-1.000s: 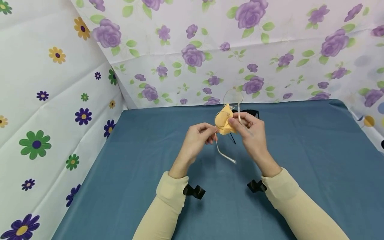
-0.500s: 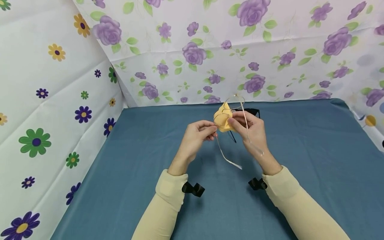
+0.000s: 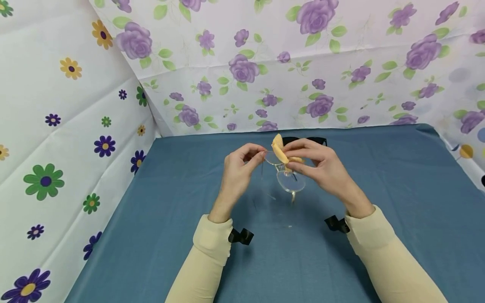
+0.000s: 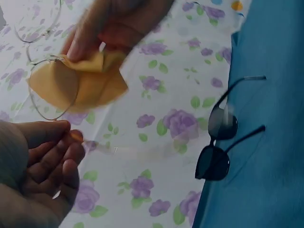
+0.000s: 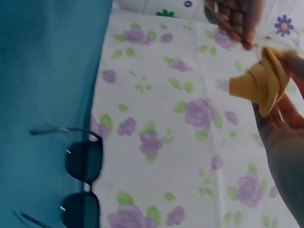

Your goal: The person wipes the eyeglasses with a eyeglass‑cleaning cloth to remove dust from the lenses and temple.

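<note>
My left hand (image 3: 238,170) pinches a pair of thin-rimmed clear eyeglasses (image 3: 291,182) near one hinge, between thumb and fingertips. Folded between the fingers of my right hand (image 3: 322,165) is a yellow cloth (image 3: 279,148), held at the lens nearer my left hand. The other lens hangs lower, toward me. In the left wrist view the cloth (image 4: 102,88) shows through and beside a round lens. The right wrist view has the cloth (image 5: 268,88) bunched in the right fingers, with part of it sticking out. Both hands are raised over the table.
Dark sunglasses (image 3: 317,140) lie at the back of the blue-covered table (image 3: 182,202), behind the right hand, temples spread. A curtain with purple flowers (image 3: 242,69) rises behind the table; another flowered sheet (image 3: 45,181) closes the left side.
The eyeglasses have turned, so one lens has swung from above the hands to below them. The right hand has shifted its hold on the cloth, and the left has moved slightly left.
</note>
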Motion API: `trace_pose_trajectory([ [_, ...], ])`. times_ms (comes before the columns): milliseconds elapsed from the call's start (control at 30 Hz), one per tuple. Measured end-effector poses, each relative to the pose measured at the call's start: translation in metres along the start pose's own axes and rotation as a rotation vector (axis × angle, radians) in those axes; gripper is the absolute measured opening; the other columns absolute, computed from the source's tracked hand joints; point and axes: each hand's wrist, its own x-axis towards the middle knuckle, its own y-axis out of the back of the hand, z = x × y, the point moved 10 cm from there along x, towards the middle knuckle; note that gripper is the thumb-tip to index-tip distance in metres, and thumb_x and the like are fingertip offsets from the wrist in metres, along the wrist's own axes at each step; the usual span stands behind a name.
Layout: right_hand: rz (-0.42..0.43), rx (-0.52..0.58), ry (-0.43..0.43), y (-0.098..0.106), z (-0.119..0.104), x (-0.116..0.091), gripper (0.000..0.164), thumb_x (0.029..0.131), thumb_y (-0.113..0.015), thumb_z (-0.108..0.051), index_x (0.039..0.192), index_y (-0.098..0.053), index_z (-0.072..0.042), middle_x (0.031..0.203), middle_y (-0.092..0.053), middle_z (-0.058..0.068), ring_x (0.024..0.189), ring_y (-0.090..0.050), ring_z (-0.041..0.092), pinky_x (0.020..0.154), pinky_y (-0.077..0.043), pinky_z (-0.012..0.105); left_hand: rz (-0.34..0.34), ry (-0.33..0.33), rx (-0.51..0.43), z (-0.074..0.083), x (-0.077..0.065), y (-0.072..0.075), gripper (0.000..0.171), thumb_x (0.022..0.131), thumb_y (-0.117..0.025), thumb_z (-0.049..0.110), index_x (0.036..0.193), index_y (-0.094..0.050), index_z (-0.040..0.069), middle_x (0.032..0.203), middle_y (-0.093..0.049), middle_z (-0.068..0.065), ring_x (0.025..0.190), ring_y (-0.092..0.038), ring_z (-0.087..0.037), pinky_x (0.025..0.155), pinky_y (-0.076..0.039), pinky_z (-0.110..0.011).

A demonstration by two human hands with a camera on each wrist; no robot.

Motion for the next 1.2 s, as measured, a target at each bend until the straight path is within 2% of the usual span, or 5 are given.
trace_pose_trajectory([
  [200, -0.109, -0.138, 0.094, 0.001, -0.018, 0.0, 0.036, 0.086, -0.076, 0.014, 0.114, -0.081, -0.008, 0.118, -0.064, 0.004, 0.098, -0.06, 0.014, 0.077, -0.052, 0.023, 0.053, -0.151, 0.12, 0.015, -0.002, 0.002, 0.012, 0.102, -0.07, 0.015, 0.103, -0.078, 0.006, 0.098, -0.074, -0.005, 0.081, -0.061, -0.016, 0.071, -0.049, -0.031],
  [333, -0.138, -0.22, 0.177, -0.002, -0.03, -0.001, 0.038, 0.084, -0.075, 0.017, 0.112, -0.081, -0.008, 0.114, -0.062, 0.005, 0.093, -0.057, 0.013, 0.076, -0.049, 0.021, 0.067, -0.17, 0.169, 0.017, -0.003, 0.002, 0.011, 0.101, -0.07, 0.013, 0.103, -0.077, 0.004, 0.096, -0.073, -0.006, 0.083, -0.062, -0.019, 0.074, -0.053, -0.035],
  [500, -0.134, -0.281, 0.243, -0.007, -0.04, -0.002, 0.042, 0.082, -0.075, 0.02, 0.112, -0.081, -0.009, 0.113, -0.06, 0.007, 0.099, -0.053, 0.016, 0.079, -0.046, 0.022, 0.077, -0.175, 0.229, 0.018, -0.004, 0.002, 0.011, 0.1, -0.071, 0.011, 0.102, -0.078, 0.003, 0.094, -0.072, -0.008, 0.083, -0.063, -0.02, 0.076, -0.055, -0.04],
  [867, -0.113, -0.312, 0.242, -0.008, -0.041, -0.003, 0.045, 0.081, -0.075, 0.021, 0.111, -0.082, -0.012, 0.113, -0.061, 0.008, 0.104, -0.052, 0.02, 0.084, -0.044, 0.027, 0.109, -0.215, 0.317, 0.026, -0.006, 0.002, 0.01, 0.1, -0.073, 0.012, 0.1, -0.078, 0.004, 0.09, -0.071, -0.008, 0.081, -0.065, -0.02, 0.072, -0.054, -0.039],
  [1200, -0.132, -0.324, 0.174, -0.002, -0.024, 0.0, 0.037, 0.085, -0.074, 0.017, 0.108, -0.082, -0.011, 0.109, -0.061, 0.003, 0.099, -0.049, 0.014, 0.08, -0.042, 0.028, 0.16, -0.276, 0.311, 0.028, -0.008, 0.009, 0.011, 0.1, -0.072, 0.012, 0.1, -0.08, 0.004, 0.089, -0.073, -0.007, 0.079, -0.063, -0.02, 0.068, -0.045, -0.035],
])
